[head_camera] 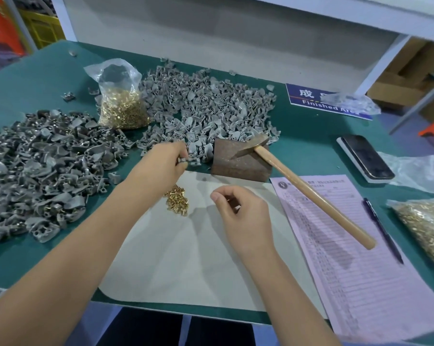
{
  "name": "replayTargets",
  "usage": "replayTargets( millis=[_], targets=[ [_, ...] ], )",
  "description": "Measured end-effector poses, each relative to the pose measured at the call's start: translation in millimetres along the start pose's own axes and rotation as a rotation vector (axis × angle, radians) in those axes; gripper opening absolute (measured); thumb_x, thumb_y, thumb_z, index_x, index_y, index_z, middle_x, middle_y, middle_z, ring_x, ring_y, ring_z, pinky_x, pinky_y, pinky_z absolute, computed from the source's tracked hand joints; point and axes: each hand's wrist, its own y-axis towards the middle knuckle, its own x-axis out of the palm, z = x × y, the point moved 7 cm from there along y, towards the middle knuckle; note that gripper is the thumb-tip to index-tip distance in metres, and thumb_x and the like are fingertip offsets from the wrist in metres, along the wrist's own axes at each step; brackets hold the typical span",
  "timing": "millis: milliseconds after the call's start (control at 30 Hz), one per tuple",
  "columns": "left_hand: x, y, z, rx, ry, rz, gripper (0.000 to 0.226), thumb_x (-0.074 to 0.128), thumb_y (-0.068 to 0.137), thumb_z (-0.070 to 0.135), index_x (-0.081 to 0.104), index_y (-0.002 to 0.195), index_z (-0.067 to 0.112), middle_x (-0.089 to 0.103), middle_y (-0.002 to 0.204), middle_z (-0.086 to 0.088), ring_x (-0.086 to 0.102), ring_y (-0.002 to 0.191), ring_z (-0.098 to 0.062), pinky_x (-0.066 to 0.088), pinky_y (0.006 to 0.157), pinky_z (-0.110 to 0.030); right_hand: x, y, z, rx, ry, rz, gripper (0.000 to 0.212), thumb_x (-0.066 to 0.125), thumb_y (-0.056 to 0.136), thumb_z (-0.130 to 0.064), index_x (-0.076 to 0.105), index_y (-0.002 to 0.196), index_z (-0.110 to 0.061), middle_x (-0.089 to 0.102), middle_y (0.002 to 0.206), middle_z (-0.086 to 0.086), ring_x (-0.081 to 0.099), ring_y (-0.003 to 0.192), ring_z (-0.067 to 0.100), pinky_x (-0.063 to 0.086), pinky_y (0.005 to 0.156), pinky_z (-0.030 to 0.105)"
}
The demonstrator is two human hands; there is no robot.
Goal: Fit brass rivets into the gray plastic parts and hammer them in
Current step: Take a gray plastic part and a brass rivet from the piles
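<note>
the left hand (164,161) is reaching toward the middle of the worktop (310,126), its fingers curling round a small gray plastic part (183,160) at the near fringe of the big gray pile (206,106). the right hand (238,208) is hovering over the pale mat (186,258) near the front edge, fingers curling in; whether it is holding anything i cannot tell. loose brass rivets (177,199) are lying on the mat between the hands. the hammer (298,186) is resting with its head on a rusty block (238,163), its handle reaching over a pink form (355,258). a darker pile of parts (41,168) is sitting at the left edge, a bag of rivets (122,101) behind it.
</note>
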Motion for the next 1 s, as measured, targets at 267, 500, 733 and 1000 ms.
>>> replayTargets(
  millis=[267, 500, 733, 1000],
  targets=[
    [-26, 11, 36, 0.17, -0.368, 0.072, 0.016, 0.068, 0.097, 0.032, 0.077, 0.11, 0.035, 0.074, 0.09, 0.02, 0.068, 0.076, 0.002, 0.055, 0.065, -0.018, -21, 11, -7, 0.01, 0.147, 0.166, 0.026, 0.071, 0.088, -0.001, 0.075, 0.096, -0.025, 0.073, 0.089, -0.012, 0.068, 0.088, 0.011, 0.05, 0.069, 0.016],
    [-10, 46, 41, 0.204, -0.454, 0.01, 0.009, 0.071, 0.095, 0.032, 0.069, 0.102, 0.036, 0.072, 0.093, 0.019, 0.066, 0.087, 0.001, 0.056, 0.084, -0.03, -47, 33, -15, -0.003, 0.166, 0.25, 0.033, 0.078, 0.083, -0.003, 0.062, 0.101, -0.026, 0.075, 0.086, -0.008, 0.069, 0.085, 0.006, 0.046, 0.063, 0.01],
    [8, 43, 40, 0.309, -0.394, 0.02, 0.011, 0.071, 0.094, 0.035, 0.077, 0.103, 0.032, 0.061, 0.094, 0.017, 0.05, 0.075, 0.007, 0.038, 0.067, -0.021, -54, 102, -27, -0.051, -0.103, 0.083, 0.032, 0.079, 0.083, -0.009, 0.059, 0.103, -0.025, 0.074, 0.083, -0.015, 0.063, 0.074, 0.004, 0.049, 0.072, 0.025],
    [11, 29, 34, 0.285, -0.365, 0.119, 0.011, 0.073, 0.093, 0.028, 0.078, 0.103, 0.031, 0.063, 0.095, 0.011, 0.049, 0.076, 0.007, 0.045, 0.07, -0.03, -19, 111, -29, -0.092, -0.455, -0.125, 0.034, 0.07, 0.088, -0.021, 0.049, 0.108, -0.038, 0.07, 0.086, -0.023, 0.055, 0.095, 0.007, 0.05, 0.079, 0.044]
  ],
)
